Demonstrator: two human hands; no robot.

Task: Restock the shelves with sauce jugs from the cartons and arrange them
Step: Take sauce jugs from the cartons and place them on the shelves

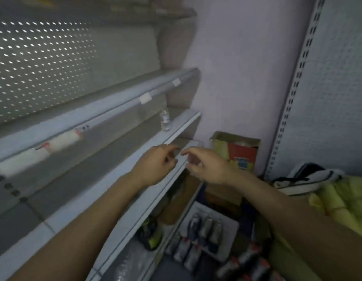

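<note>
A grey-white shelf [135, 155] is seen running diagonally, nearly bare; a small clear bottle [165, 123] stands upright near its far end. An open carton [235, 153], yellow and red, is set on the floor against the wall beyond it.

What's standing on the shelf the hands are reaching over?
On the shelf, only one small clear bottle shows, upright near its far end. Both forearms cover part of the near front edge, so anything there is hidden.

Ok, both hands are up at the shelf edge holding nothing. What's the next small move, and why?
Probably lower the right hand toward the bottles below: both it and the left hand look empty, and the shelf holds only one small bottle.
</note>
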